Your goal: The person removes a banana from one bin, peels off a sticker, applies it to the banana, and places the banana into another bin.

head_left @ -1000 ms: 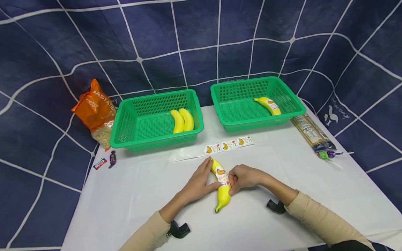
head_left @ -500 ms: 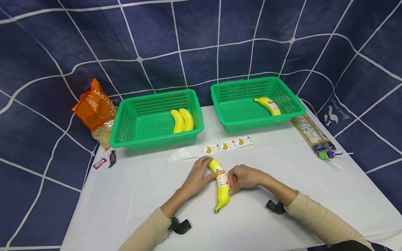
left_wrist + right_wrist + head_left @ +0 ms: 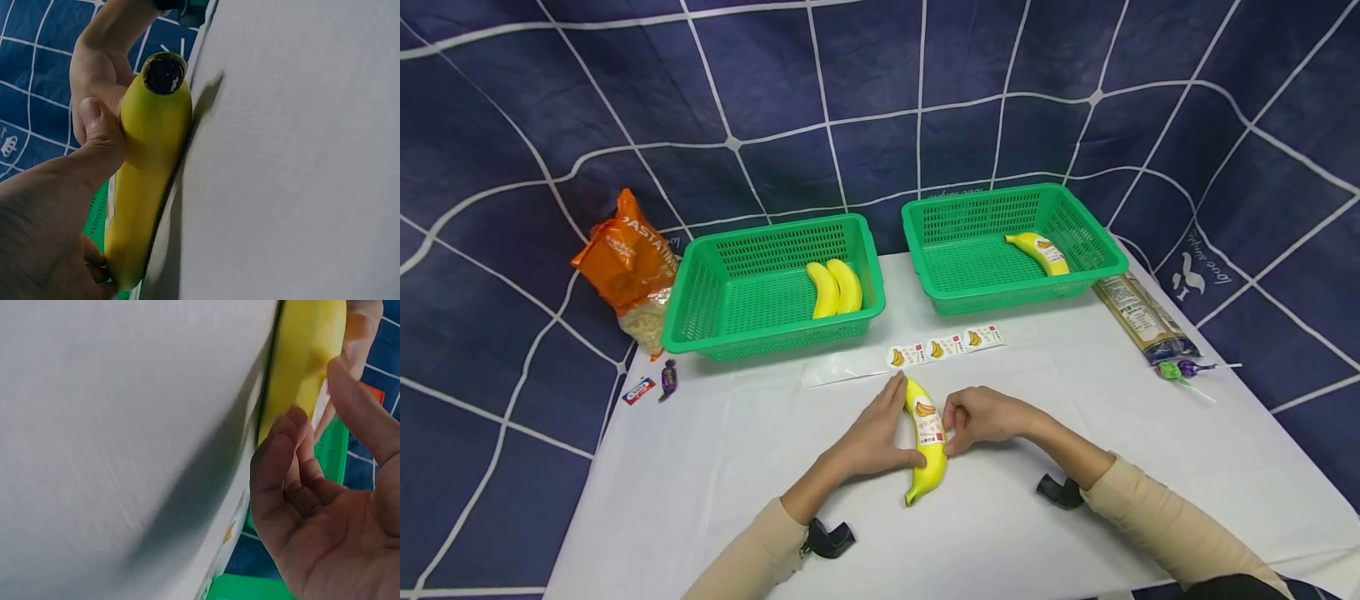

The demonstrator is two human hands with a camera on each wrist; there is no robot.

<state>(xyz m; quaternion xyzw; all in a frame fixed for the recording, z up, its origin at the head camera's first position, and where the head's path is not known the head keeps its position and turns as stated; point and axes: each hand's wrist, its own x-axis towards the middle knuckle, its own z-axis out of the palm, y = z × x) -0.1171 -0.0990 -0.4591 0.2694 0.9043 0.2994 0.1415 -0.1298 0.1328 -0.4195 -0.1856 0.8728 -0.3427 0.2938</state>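
Left thumb [image 3: 913, 458] lower on banana [image 3: 936, 465]; left basket [image 3: 760, 333]: two bananas [image 3: 848, 287], apparently touching.

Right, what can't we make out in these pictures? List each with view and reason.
Underside of the banana: head view, it faces the table.
Small print on its label: head view, too small.
Label's printed face: left wrist view, turned away; only an edge shows.
Banana's stem end: right wrist view, cut off by the top edge.
Wording on the little wrapper: head view, too small.
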